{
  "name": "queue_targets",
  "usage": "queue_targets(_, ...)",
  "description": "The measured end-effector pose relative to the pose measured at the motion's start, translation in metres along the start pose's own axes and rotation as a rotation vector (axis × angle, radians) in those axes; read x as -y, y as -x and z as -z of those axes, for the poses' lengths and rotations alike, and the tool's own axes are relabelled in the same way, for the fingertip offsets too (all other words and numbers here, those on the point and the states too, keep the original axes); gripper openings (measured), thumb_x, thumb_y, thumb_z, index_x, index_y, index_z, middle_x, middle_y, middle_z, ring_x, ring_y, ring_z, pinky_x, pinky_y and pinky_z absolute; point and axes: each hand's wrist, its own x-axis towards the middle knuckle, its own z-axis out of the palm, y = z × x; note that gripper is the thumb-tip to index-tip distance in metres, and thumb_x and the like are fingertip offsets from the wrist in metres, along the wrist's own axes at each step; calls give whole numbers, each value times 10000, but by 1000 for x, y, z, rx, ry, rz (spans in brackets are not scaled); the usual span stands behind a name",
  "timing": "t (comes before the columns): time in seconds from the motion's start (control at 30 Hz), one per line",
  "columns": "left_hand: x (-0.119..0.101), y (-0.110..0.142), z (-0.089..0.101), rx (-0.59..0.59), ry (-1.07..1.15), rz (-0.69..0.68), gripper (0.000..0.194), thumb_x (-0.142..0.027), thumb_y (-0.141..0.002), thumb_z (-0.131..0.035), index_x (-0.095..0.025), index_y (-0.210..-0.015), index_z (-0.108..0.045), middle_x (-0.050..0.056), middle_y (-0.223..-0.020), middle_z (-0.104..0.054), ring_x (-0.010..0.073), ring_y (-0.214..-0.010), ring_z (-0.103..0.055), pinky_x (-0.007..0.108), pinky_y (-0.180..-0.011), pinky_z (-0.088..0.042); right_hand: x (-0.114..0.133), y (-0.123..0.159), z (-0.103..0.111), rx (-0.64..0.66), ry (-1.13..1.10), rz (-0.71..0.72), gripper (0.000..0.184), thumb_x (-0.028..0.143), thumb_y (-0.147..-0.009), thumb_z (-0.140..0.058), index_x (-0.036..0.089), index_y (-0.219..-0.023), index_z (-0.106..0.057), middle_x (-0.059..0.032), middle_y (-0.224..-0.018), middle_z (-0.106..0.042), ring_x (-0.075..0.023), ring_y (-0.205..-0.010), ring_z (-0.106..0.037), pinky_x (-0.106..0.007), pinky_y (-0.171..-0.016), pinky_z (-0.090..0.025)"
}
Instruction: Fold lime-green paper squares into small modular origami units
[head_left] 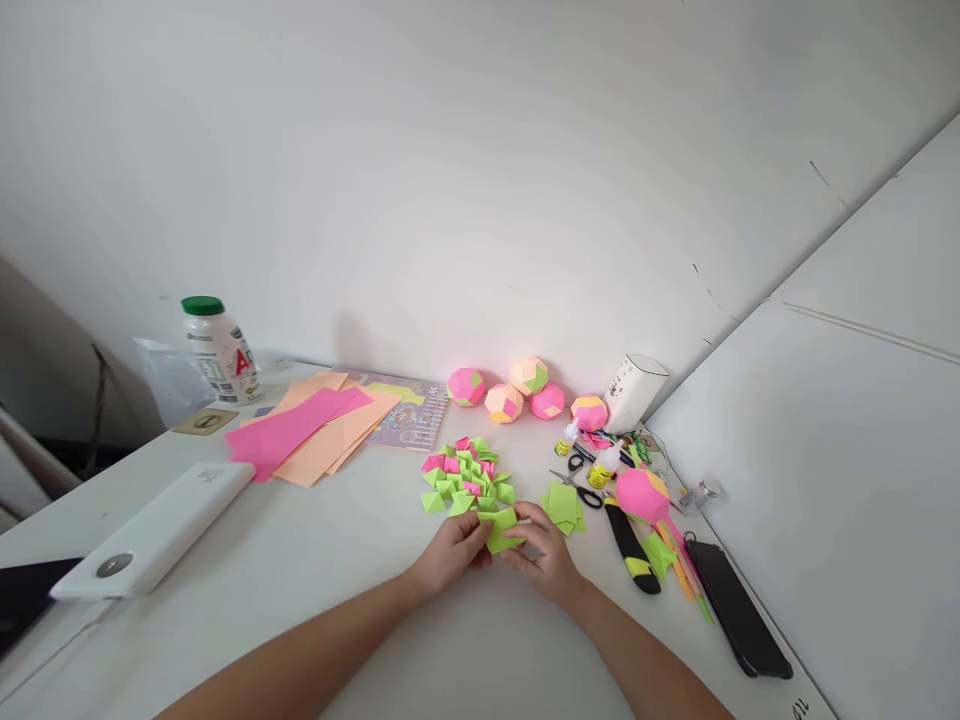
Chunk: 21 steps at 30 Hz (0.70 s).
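A small green paper piece [501,530] is pinched between both hands just above the white table [315,580]. My left hand [450,552] grips its left side with closed fingers. My right hand [546,552] holds its right side, fingers curled over it. Just beyond the hands lies a pile of several folded green and pink paper units [466,476]. A small stack of green paper squares [564,505] sits to the right of the hands.
Several pink-and-orange paper balls [504,402] line the wall, another [641,495] sits at right. Scissors [579,488], glue bottles [604,468], a knife [630,550], a black phone [739,622] are right. Pink and orange sheets [315,435], a bottle [219,350], a white device [154,535] are left.
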Motion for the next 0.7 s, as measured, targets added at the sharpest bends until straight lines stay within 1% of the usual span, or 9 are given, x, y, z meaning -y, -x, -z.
queue_targets(0.03,0,0,0,5,-24,-9,361,-517,-794,-473,-171,-701,-510,-26,-533,-538,120,-493,-486,243,-524,-385,0,-1,0,1,-36,-7,164,324,-802,-594,193,-893,-632,-124,-1060,-540,-205,-906,-571,-246,-572,-532)
queue_targets(0.1,1,1,-1,5,-67,-35,360,-515,-780,-499,-169,-681,-507,-27,-544,-531,117,-491,-486,238,-511,-374,1,-2,1,-8,-81,-10,153,321,-808,-591,184,-847,-647,-116,-974,-574,-193,-836,-593,-248,-563,-529)
queue_targets(0.17,2,1,-2,-5,-90,-59,360,-513,-777,-504,-169,-673,-509,-25,-554,-534,121,-498,-499,239,-507,-378,2,-3,2,-12,-87,-19,167,313,-829,-563,177,-817,-660,-109,-925,-597,-189,-803,-601,-269,-605,-526)
queue_targets(0.27,3,0,-1,-16,-92,-64,364,-513,-782,-496,-169,-664,-510,-17,-566,-553,124,-499,-512,245,-511,-396,1,-4,2,-8,-79,-69,202,296,-854,-523,172,-803,-673,-101,-879,-622,-183,-782,-604,-283,-645,-512)
queue_targets(0.37,-1,2,-2,-2,-89,-53,374,-509,-799,-474,-162,-668,-523,-11,-581,-560,120,-510,-514,246,-525,-405,0,-3,2,-29,-92,-125,171,286,-821,-570,167,-761,-677,-82,-787,-629,-167,-693,-597,-263,-584,-492)
queue_targets(0.43,-5,4,-2,32,-67,-51,357,-493,-801,-483,-154,-722,-558,-5,-614,-569,120,-540,-521,249,-550,-416,1,-3,1,-60,-103,-159,162,278,-796,-600,167,-698,-666,-59,-701,-618,-156,-621,-577,-250,-529,-465)
queue_targets(0.53,-10,6,-3,107,-27,-69,292,-435,-762,-567,-150,-813,-597,9,-702,-592,122,-593,-528,253,-589,-434,3,-4,1,-100,-124,-213,179,264,-773,-619,168,-623,-632,-24,-591,-586,-138,-536,-540,-235,-476,-425)
queue_targets(0.6,-11,6,-4,127,-22,-88,254,-398,-745,-594,-152,-805,-606,8,-708,-592,119,-598,-521,249,-590,-433,6,-5,0,-113,-144,-257,178,265,-762,-628,166,-614,-619,-13,-563,-580,-128,-501,-528,-231,-461,-419)
queue_targets(0.7,-9,5,-4,110,-41,-93,223,-377,-743,-593,-154,-755,-600,-1,-679,-588,113,-574,-511,240,-567,-417,10,-5,0,-122,-178,-311,186,284,-761,-625,168,-618,-610,-7,-555,-583,-121,-473,-531,-230,-455,-433)
